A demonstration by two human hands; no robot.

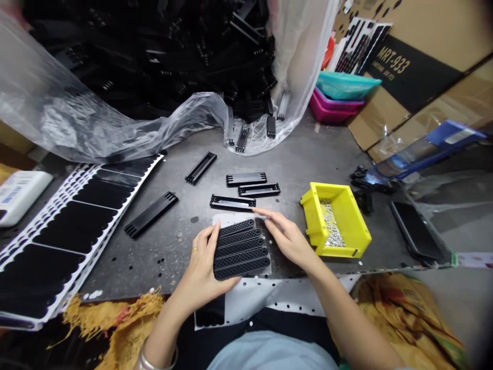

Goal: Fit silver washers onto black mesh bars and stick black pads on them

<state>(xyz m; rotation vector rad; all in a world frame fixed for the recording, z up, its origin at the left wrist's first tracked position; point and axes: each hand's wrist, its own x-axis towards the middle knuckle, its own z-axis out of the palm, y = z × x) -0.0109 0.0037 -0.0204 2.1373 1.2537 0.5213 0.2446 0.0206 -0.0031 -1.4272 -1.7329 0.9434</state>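
Note:
A row of several black textured strips lies side by side on a pale sheet at the table's front. My left hand spans the row's left end, fingers at the top corner and thumb along the lower edge. My right hand is open at the upper right of the row, holding nothing. Its outstretched fingertips are at the right end of a slotted black plastic piece. Just beyond lie another slotted black piece and one with its flat grey side up.
A yellow bin of small metal parts stands to the right, near a phone. Black sticker sheets cover the left. A clear plastic bag full of black pieces fills the back. Stacked baskets stand by cardboard boxes.

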